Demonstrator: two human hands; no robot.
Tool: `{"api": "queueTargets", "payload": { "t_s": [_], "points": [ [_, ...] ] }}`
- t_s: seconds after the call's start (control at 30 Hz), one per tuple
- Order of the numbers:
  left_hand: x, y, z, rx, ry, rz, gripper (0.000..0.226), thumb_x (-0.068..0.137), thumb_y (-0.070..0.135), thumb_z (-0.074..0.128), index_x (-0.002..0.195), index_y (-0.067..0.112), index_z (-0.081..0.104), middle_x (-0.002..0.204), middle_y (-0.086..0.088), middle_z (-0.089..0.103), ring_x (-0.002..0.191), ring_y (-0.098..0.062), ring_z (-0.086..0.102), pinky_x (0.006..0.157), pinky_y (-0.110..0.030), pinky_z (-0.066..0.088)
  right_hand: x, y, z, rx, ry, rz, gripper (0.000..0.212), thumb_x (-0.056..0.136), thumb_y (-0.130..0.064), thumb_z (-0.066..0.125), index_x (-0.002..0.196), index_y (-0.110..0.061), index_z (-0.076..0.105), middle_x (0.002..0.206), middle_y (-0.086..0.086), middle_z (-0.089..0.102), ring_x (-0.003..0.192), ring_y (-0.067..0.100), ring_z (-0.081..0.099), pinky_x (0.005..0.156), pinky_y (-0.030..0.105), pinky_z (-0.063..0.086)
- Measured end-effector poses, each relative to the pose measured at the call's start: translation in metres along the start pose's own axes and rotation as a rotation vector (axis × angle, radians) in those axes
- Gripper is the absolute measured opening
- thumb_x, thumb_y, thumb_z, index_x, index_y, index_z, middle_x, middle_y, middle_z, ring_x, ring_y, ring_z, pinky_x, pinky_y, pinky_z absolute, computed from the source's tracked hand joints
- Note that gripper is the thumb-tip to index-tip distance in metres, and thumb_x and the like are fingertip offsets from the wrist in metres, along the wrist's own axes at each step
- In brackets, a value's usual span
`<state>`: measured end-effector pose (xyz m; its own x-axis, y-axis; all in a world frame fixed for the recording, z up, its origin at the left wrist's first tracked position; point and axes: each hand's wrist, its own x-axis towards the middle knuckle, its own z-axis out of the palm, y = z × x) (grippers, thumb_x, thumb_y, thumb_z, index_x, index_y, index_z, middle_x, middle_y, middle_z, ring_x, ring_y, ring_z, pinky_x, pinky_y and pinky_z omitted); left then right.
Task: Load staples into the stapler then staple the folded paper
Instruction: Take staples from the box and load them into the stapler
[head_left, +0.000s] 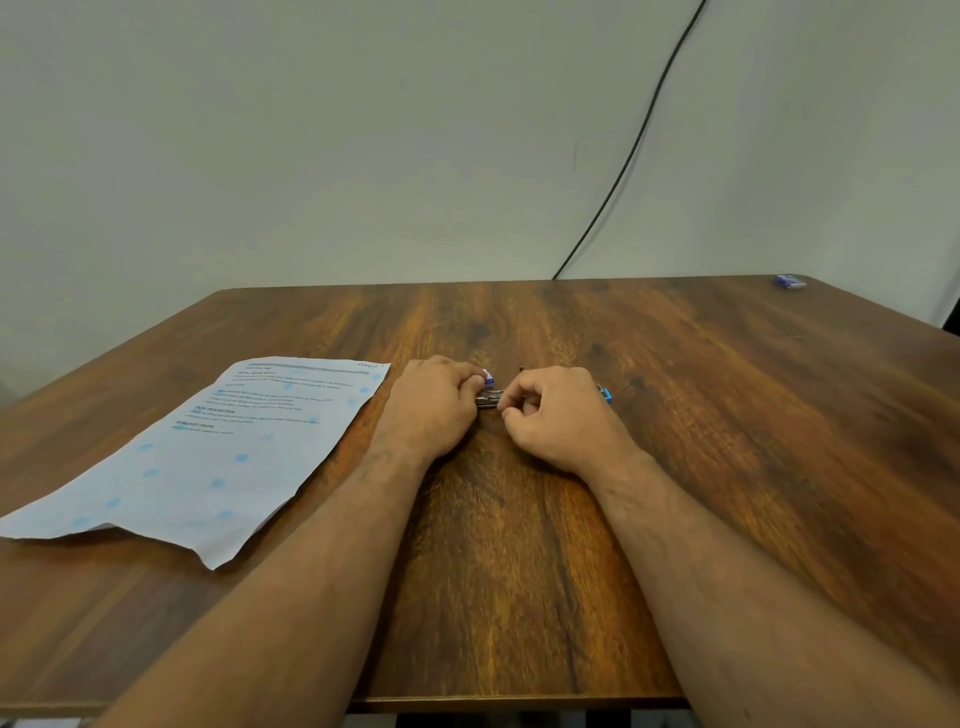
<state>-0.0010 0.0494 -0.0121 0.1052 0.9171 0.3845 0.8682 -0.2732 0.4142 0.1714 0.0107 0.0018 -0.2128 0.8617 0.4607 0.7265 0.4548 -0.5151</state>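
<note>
Both hands' fingers curl — left hand (434, 402) and right hand (550, 415) pinch the staples (487, 399).

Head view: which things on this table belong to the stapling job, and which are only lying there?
Belong to the job:
- metal staple strip, pinched between left hand and right hand
- small blue-and-white piece at the left fingertips, perhaps the staple box
- blue item behind the right hand, mostly hidden
- printed paper, lying flat

Lying about:
- small blue box at the far right corner
- black cable on the wall

Both hands (488, 410) pinching staples (487, 400)
</note>
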Motion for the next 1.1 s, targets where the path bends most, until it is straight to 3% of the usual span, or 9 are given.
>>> {"api": "queueTargets", "payload": {
  "t_s": [0.17,0.27,0.47,0.6,0.7,0.87,1.1],
  "points": [
    [-0.002,0.003,-0.002,-0.035,0.008,-0.111,0.029,0.102,0.032,0.047,0.125,0.031,0.064,0.122,-0.003,0.070,0.109,-0.024,0.061,0.098,-0.046,0.051,0.000,0.000,-0.003,-0.068,-0.092,0.021,0.024,0.082,-0.016,0.065,0.099,-0.021,0.081,0.056,-0.017,0.056,0.052,0.000,0.053,0.058,0.007,0.036],
    [-0.001,0.002,-0.002,-0.053,-0.026,-0.131,0.032,0.101,0.035,0.043,0.122,0.035,0.068,0.120,0.001,0.072,0.104,-0.021,0.062,0.095,-0.044,0.053,0.001,0.001,-0.003,-0.108,-0.121,0.031,0.027,0.085,-0.017,0.063,0.105,-0.020,0.080,0.064,-0.017,0.056,0.058,0.000,0.054,0.065,0.013,0.040],
    [-0.002,0.004,-0.005,-0.076,-0.027,-0.135,0.034,0.101,0.033,0.047,0.127,0.032,0.069,0.123,-0.001,0.072,0.102,-0.019,0.063,0.093,-0.043,0.056,0.003,0.000,-0.002,-0.115,-0.114,0.041,0.018,0.089,-0.025,0.068,0.101,-0.023,0.081,0.088,-0.006,0.075,0.076,0.006,0.060,0.081,0.021,0.048],
    [-0.002,0.002,-0.006,-0.149,0.022,-0.181,0.033,0.101,0.030,0.052,0.127,0.025,0.071,0.124,0.000,0.073,0.101,-0.011,0.061,0.088,-0.029,0.050,0.002,-0.001,-0.003,-0.082,-0.089,0.030,0.014,0.088,-0.025,0.067,0.093,-0.022,0.080,0.066,-0.017,0.061,0.064,0.002,0.057,0.072,0.020,0.044],
    [-0.002,0.001,-0.008,-0.208,0.045,-0.208,0.031,0.100,0.030,0.056,0.126,0.022,0.071,0.123,-0.001,0.072,0.100,-0.011,0.060,0.086,-0.029,0.049,0.001,0.001,-0.003,-0.007,-0.035,0.043,0.011,0.084,-0.020,0.067,0.083,-0.022,0.078,0.057,-0.015,0.058,0.056,0.000,0.055,0.064,0.017,0.042],
    [-0.004,0.002,-0.007,-0.194,0.058,-0.232,0.040,0.093,0.046,0.058,0.130,0.030,0.063,0.128,0.002,0.069,0.117,-0.020,0.061,0.101,-0.046,0.051,0.001,0.003,-0.002,0.042,-0.024,0.061,0.011,0.082,-0.016,0.066,0.080,-0.023,0.075,0.060,-0.010,0.063,0.055,-0.002,0.056,0.057,0.008,0.039],
    [-0.004,0.005,-0.011,-0.194,-0.039,-0.145,0.026,0.096,0.040,0.056,0.111,0.035,0.077,0.118,0.008,0.074,0.110,-0.014,0.063,0.100,-0.042,0.050,0.003,0.005,0.000,0.055,-0.039,0.054,0.010,0.082,-0.019,0.068,0.083,-0.024,0.077,0.071,-0.011,0.069,0.067,0.000,0.063,0.067,0.016,0.050]
  ]
}}
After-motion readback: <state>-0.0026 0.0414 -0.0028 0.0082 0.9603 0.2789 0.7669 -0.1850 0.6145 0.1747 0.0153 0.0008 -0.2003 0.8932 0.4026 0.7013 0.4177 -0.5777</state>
